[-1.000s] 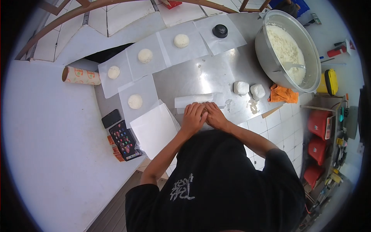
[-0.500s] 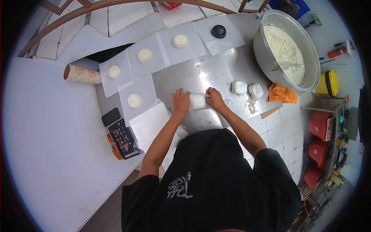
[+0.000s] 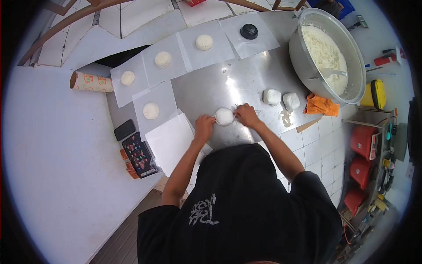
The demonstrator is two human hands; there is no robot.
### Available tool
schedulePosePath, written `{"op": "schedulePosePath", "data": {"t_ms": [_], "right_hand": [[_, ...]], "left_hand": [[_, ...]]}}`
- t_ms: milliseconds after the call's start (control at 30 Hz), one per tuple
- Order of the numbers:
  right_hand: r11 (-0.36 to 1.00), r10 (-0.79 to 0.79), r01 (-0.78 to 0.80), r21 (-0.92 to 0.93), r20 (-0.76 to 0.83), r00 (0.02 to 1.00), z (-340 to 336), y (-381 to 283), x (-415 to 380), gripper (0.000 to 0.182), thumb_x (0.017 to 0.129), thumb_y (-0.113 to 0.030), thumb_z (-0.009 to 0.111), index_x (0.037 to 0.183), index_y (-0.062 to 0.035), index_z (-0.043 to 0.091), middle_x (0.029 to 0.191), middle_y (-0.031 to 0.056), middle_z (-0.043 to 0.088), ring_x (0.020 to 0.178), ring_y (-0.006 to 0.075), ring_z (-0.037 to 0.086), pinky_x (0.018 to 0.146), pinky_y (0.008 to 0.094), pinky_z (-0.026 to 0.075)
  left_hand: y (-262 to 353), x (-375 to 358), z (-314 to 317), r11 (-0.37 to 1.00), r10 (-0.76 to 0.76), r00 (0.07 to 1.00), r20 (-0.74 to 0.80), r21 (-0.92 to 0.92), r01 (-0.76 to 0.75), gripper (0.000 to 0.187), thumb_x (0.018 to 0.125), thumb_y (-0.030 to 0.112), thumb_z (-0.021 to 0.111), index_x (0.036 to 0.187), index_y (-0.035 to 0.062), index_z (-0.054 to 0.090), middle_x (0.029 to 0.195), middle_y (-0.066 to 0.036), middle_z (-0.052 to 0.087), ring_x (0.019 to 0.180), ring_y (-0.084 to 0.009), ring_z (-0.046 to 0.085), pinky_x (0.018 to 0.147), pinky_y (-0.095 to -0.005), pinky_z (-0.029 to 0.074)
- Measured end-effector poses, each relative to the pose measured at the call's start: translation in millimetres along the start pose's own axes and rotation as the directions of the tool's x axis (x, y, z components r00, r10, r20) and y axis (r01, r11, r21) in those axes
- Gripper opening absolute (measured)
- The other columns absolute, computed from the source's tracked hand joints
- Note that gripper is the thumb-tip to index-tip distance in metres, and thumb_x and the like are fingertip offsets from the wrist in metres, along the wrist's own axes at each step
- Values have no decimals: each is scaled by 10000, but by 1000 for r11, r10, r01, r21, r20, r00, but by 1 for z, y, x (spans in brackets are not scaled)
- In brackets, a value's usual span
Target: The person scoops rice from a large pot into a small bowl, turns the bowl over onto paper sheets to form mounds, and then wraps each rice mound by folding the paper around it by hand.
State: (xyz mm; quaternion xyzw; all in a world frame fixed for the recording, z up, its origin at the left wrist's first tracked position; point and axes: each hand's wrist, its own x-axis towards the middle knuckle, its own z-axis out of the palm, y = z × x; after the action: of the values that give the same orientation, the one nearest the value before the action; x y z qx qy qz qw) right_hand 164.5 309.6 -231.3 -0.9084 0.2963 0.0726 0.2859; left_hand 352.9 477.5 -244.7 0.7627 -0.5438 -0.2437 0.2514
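Note:
A small white paper-wrapped parcel rests on the steel table between my hands. My left hand pinches its left end and my right hand pinches its right end. Two finished wrapped parcels lie to the right. Several rice patties sit on white paper sheets at the left and back. A stack of blank paper sheets lies beside my left hand.
A big metal basin of rice with a spoon stands at the back right, an orange cloth below it. A black lid sits on paper. A paper roll and two phones lie left.
My hands moved from near the table's front edge out onto the paper strip, rolled it around the rice, and now hold the compact parcel by both ends.

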Motion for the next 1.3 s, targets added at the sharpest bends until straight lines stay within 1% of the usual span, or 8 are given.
{"op": "schedulePosePath", "data": {"t_ms": [133, 233, 467, 567, 633, 733, 833, 1300], "right_hand": [[977, 186, -211, 35, 353, 917, -24, -14, 45, 180, 785, -153, 689, 941, -79, 740, 978, 118, 686, 998, 326, 624, 834, 503, 477], [935, 102, -131, -329, -103, 989, -17, -40, 54, 153, 785, -127, 649, 901, -56, 719, 963, 159, 703, 1063, 314, 652, 879, 503, 487], [918, -106, 20, 397, 196, 975, -15, -14, -5, 294, 852, -228, 694, 1028, 7, 685, 957, 184, 691, 889, 279, 675, 823, 368, 521], [578, -45, -160, 800, 228, 973, -24, -4, -40, 449, 848, -297, 762, 1143, 25, 655, 1007, 145, 697, 912, 204, 654, 833, 342, 511], [435, 16, -224, 872, 242, 970, -29, -16, -56, 480, 843, -304, 776, 1166, 28, 649, 1009, 123, 696, 919, 173, 640, 837, 328, 503], [240, 175, -206, 949, 166, 970, -28, -34, -68, 513, 827, -336, 797, 1154, 33, 656, 967, 94, 695, 869, 129, 623, 797, 296, 498], [594, 348, -231, 771, 13, 937, -18, -37, -68, 507, 846, -328, 781, 1170, 37, 645, 922, 100, 694, 813, 142, 634, 729, 288, 513], [348, 480, -46, 936, -136, 866, -22, -27, -24, 595, 784, -177, 833, 1153, -40, 388, 958, 90, 573, 859, 145, 571, 693, 291, 484]], "left_hand": [[-29, 50, -4, 912, -362, 808, 465, -2, 409, 247, 804, 196, 686, 1050, 169, 690, 1018, -65, 717, 1065, -289, 593, 871, -576, 399], [10, 62, 0, 826, -513, 844, 156, 358, 436, 259, 791, 194, 702, 1042, 234, 651, 988, -75, 711, 984, -324, 613, 845, -583, 408], [11, 30, 0, 995, -72, 996, 50, 70, 68, 213, 819, 90, 706, 982, 138, 578, 1002, -82, 620, 955, -293, 615, 852, -505, 448], [17, 21, -9, 673, 96, 861, 499, -670, 314, 192, 843, 43, 697, 949, 103, 548, 1010, -45, 562, 961, -202, 567, 826, -386, 466], [33, 4, -6, -44, 0, 833, 554, -832, 553, 167, 891, 66, 689, 940, 84, 531, 952, -23, 571, 920, -140, 558, 795, -300, 467], [67, 4, 6, 35, -489, 796, 356, -904, 425, 111, 945, 97, 651, 965, 67, 546, 913, -32, 613, 833, -117, 567, 774, -288, 472], [48, 9, 25, 521, -239, 964, 114, -823, 226, 129, 972, 157, 625, 1036, 49, 594, 900, -44, 629, 852, -109, 581, 769, -287, 479], [98, 57, 24, 820, -310, 946, 95, -477, 317, 599, 970, 522, 516, 1259, -2, 520, 1094, -203, 635, 1067, -319, 600, 935, -435, 453]]}}
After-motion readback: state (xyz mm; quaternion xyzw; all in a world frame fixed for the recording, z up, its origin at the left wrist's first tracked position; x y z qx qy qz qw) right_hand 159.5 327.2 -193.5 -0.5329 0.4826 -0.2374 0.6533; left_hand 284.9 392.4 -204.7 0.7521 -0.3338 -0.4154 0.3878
